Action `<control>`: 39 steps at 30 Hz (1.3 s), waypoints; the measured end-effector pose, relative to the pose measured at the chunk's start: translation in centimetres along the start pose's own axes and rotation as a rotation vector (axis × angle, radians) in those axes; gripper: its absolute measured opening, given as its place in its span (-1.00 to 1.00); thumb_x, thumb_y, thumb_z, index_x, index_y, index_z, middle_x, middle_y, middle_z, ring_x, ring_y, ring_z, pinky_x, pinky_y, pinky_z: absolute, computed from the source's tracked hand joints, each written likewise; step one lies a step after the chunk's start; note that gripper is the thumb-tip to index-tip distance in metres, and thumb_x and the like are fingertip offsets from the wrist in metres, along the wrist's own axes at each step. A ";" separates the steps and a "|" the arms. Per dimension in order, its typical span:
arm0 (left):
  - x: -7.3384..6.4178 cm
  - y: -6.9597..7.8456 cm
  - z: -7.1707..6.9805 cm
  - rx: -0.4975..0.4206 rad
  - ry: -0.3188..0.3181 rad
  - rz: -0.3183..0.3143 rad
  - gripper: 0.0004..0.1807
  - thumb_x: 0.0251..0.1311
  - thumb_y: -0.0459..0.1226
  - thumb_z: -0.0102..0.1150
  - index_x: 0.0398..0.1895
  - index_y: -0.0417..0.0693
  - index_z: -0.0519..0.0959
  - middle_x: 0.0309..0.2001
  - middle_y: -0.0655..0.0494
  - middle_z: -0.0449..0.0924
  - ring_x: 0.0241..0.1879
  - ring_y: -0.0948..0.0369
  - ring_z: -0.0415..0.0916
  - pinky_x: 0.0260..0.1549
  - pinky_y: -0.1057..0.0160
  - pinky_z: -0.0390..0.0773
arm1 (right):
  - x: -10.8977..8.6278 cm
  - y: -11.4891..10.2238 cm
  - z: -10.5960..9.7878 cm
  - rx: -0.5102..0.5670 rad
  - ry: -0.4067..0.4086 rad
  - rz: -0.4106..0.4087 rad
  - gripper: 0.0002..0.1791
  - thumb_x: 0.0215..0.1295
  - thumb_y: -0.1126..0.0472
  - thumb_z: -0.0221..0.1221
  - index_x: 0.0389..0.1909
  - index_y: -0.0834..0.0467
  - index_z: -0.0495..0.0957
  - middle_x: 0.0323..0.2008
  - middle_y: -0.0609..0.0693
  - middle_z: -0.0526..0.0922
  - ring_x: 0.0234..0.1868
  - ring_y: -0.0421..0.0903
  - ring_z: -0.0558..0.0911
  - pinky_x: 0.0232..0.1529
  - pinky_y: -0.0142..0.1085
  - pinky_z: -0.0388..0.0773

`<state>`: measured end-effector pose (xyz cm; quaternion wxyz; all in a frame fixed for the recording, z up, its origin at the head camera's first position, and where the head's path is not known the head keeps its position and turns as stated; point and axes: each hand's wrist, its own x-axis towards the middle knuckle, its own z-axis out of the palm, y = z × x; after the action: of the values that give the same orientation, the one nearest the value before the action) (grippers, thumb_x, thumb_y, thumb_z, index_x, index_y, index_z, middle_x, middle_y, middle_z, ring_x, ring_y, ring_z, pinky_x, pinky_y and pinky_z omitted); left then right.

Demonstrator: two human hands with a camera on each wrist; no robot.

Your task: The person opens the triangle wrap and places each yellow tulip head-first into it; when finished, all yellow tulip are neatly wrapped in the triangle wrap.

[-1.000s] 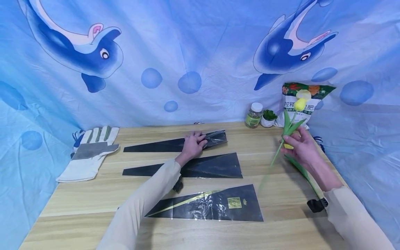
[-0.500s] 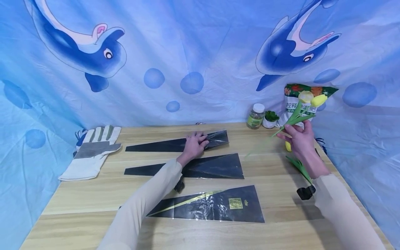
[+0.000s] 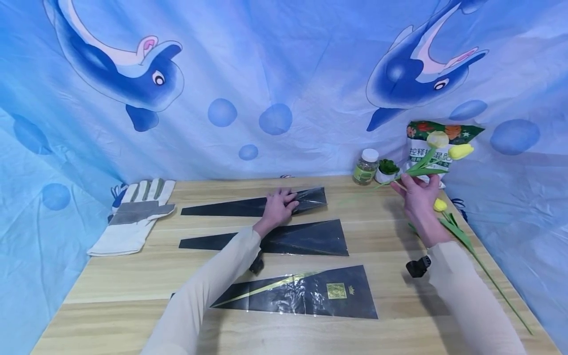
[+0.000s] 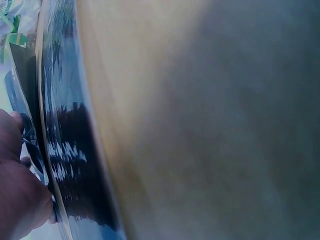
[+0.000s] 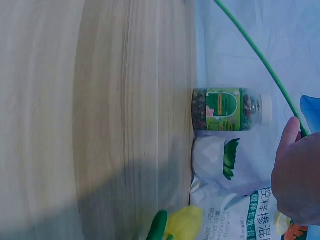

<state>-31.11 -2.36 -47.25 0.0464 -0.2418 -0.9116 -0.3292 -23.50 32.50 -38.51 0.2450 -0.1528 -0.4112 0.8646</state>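
My left hand (image 3: 279, 207) holds the wide end of the farthest black flower sleeve (image 3: 226, 207), whose mouth stands a little raised. In the left wrist view, the fingers (image 4: 30, 200) sit along this sleeve's edge; some contact is hidden. At the far right, my right hand (image 3: 419, 195) pinches a yellow artificial tulip (image 3: 461, 151) by its stem below the leaves. Its bloom points right, and the green stem (image 5: 260, 52) runs out leftward above the table. Another yellow tulip (image 3: 439, 204) lies along the right edge, partly covered by the right forearm.
Two more black sleeves, a middle one (image 3: 310, 239) and a gold-printed near one (image 3: 310, 293), lie flat. A jar (image 3: 365, 170), a potted succulent (image 3: 387, 170) and a fertilizer bag (image 3: 419, 153) stand at the back right. White-grey work gloves (image 3: 137, 212) lie left.
My right hand has moved back and slightly left with the tulip, whose bloom has tipped right and stem swung toward level. More of the lying tulip shows. The left hand keeps its place on the sleeve.
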 end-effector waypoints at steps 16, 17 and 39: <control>-0.2 0.0 0.1 -0.003 0.000 0.004 -0.56 0.39 -0.20 0.18 0.27 -0.19 0.54 0.36 -0.20 0.39 0.42 -0.26 0.11 0.35 -0.39 -0.10 | -0.7 3.4 2.3 -0.036 0.004 0.034 -0.51 0.28 0.60 0.16 0.11 0.12 0.31 -0.11 0.15 0.45 -0.33 -0.06 0.71 -0.18 -0.19 0.69; -0.2 0.0 0.1 -0.003 0.000 0.004 -0.56 0.39 -0.20 0.18 0.27 -0.19 0.55 0.36 -0.19 0.39 0.42 -0.26 0.12 0.35 -0.39 -0.10 | -0.7 3.6 2.3 -0.054 -0.002 0.043 -0.51 0.29 0.59 0.16 0.13 0.13 0.31 -0.10 0.14 0.45 -0.30 -0.05 0.71 -0.18 -0.21 0.69; -0.3 0.2 -0.1 -0.012 -0.002 0.004 -0.56 0.40 -0.21 0.17 0.27 -0.20 0.54 0.36 -0.21 0.38 0.42 -0.26 0.11 0.36 -0.38 -0.11 | -1.1 4.6 1.4 -0.120 -0.080 0.034 -0.79 0.47 0.32 0.10 0.01 0.35 0.45 -0.14 0.12 0.64 -0.21 -0.02 0.74 -0.04 -0.10 0.62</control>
<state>-30.76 -2.39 -47.07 0.0447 -0.2442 -0.9091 -0.3345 -24.59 28.47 -41.21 0.2037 -0.1395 -0.4693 0.8478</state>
